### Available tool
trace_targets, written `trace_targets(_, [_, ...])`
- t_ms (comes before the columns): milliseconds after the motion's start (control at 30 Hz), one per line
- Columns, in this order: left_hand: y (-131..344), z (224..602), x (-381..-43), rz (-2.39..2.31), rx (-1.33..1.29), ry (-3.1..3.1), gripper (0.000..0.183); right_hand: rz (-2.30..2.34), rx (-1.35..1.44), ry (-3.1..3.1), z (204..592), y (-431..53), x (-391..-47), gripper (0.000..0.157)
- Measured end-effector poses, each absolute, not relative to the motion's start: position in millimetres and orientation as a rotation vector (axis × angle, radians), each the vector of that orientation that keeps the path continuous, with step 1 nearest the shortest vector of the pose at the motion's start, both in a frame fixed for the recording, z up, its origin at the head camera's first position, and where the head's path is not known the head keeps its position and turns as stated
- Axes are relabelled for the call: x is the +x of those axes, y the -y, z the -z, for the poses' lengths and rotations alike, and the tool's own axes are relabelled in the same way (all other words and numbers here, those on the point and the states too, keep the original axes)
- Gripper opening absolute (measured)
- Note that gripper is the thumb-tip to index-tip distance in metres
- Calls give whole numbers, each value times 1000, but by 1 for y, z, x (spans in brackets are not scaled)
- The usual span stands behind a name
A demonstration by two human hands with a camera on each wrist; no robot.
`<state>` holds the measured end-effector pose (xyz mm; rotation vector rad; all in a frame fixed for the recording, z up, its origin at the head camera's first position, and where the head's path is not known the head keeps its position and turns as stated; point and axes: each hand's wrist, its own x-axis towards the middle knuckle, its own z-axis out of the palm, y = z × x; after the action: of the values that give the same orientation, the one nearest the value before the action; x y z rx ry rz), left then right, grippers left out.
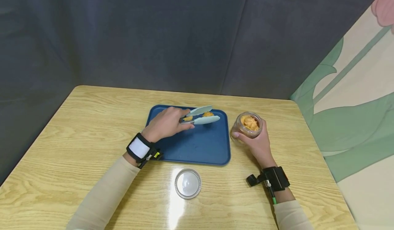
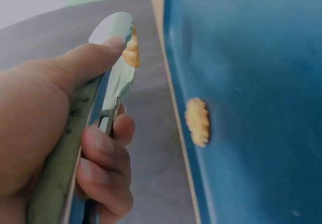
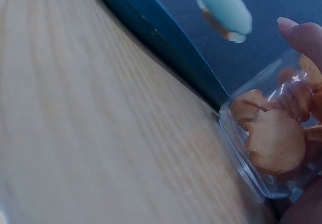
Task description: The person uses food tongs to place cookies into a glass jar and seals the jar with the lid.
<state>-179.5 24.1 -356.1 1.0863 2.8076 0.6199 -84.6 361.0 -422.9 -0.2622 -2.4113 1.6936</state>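
Note:
My left hand (image 1: 167, 122) grips a pair of tongs (image 1: 205, 120) with pale mint tips over the far part of a blue tray (image 1: 200, 146). Between the tips sits a golden cookie (image 2: 132, 52), also seen in the head view. Another ridged cookie (image 2: 197, 122) lies on the tray near its edge. To the right of the tray, my right hand (image 1: 260, 142) holds a clear jar (image 1: 239, 131) around its side. Several cookies (image 3: 276, 143) fill the jar, and its mouth is uncovered.
A round clear lid (image 1: 188, 184) lies on the wooden table (image 1: 77, 144) in front of the tray. Behind the table hangs a dark curtain (image 1: 154, 41). A painted wall hanging (image 1: 354, 127) with leaf shapes borders the right side.

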Motion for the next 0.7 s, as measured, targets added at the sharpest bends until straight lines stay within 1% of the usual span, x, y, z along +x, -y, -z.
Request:
trace_targets(67, [-29, 350, -179, -634, 1106, -2803, 60, -1698, -259, 2408, 422, -361, -85, 100])
trace_targets(200, [-40, 338, -179, -683, 1161, -2790, 50, -1700, -256, 2401, 422, -360, -86, 99])
trace_targets(567, [-87, 305, -170, -627, 1290, -2722, 55, -1711, -259, 2400, 423, -359, -85, 99])
trace_targets(700, [-104, 298, -169, -574, 1340, -2710, 62, -1723, -250, 2396, 424, -359, -85, 99])
